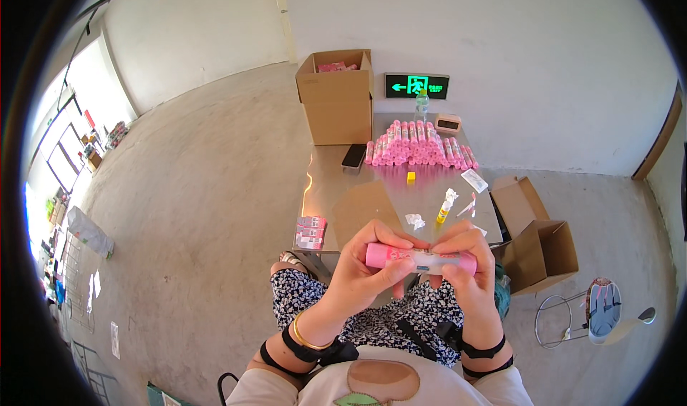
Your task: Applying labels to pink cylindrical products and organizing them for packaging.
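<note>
Near the table's front edge I hold a pink-and-white tube (426, 261) level between both hands. My left hand (374, 263) is closed round its left end, thumb along the front. Around the right end my right hand (465, 259) is wrapped, its thumb pressed on the white middle. The fingertips of both hands meet at the tube's upper side. Beyond them on the metal table (333, 184), many similar pink tubes (415, 147) lie stacked in a heap. A flat stack of pink-and-white printed pieces (310, 233) lies at the table's front left corner.
A cardboard box (336, 109) stands at the back left. Nearby are a black phone (353, 156), a bottle (421, 105), a yellow cube (411, 177), a yellow tube (444, 210), crumpled paper (414, 221) and brown cardboard (366, 209). An open carton (545, 255) and stool (554, 321) stand right.
</note>
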`<state>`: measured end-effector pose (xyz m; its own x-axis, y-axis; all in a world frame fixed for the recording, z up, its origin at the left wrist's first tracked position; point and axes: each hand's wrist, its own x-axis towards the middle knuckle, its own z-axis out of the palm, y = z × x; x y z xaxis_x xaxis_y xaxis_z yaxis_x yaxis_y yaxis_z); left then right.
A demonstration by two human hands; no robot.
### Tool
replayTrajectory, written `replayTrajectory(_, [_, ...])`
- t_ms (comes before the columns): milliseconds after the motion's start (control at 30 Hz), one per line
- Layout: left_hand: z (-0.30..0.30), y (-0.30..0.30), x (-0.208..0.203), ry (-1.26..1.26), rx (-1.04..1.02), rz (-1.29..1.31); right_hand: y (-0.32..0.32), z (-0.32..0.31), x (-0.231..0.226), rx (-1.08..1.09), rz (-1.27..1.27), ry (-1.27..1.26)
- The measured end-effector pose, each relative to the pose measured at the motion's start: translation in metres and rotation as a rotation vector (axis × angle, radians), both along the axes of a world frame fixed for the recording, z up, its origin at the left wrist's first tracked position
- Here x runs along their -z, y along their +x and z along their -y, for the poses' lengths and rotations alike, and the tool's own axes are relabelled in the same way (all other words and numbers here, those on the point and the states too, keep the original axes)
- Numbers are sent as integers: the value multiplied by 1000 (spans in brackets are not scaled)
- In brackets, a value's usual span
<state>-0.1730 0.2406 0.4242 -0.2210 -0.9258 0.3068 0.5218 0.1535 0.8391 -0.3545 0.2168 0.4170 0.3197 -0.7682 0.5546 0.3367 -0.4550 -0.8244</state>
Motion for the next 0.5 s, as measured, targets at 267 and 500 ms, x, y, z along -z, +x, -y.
replayTrajectory(267, [6, 2, 9, -236, -84, 152, 2, 0, 2, 24, 77, 41])
replayTrajectory(500, [4, -3, 8, -173, -129, 117, 1, 1, -3, 90, 45, 26])
